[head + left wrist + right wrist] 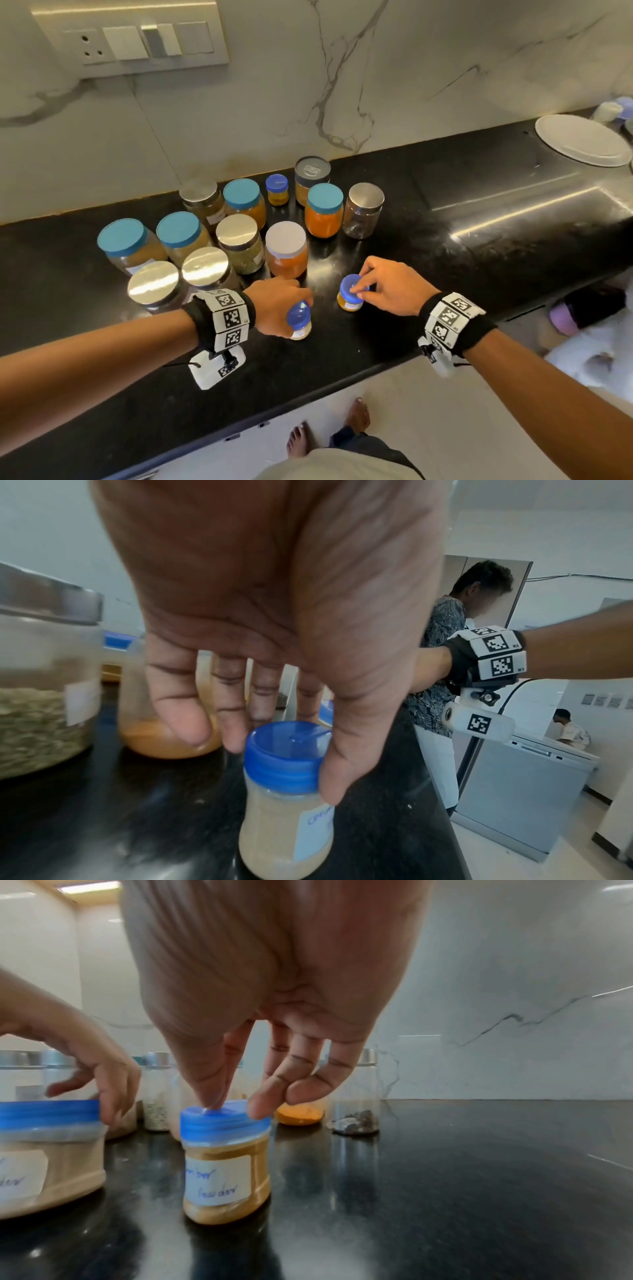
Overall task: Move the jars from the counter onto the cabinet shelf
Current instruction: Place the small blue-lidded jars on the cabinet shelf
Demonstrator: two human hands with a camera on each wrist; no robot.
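Progress looks slight: left hand (274,305) grips one blue-capped jar (287,799), right hand (387,291) seemingly pinches another jar's cap (224,1121), both standing on the surface (394,246), remaining jars (236,236) unmoved, cabinet shelf unseen.

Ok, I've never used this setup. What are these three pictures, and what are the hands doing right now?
There is no machine here: a person wears one camera on the head and one on each wrist. The big picture looks down from the head at a black counter crowded with jars. The other two look along each hand. The left hand grips a small blue-lidded jar of pale powder by its lid. The right hand pinches the lid of a second small jar of mustard-coloured powder. Both jars seem to stand on the counter.
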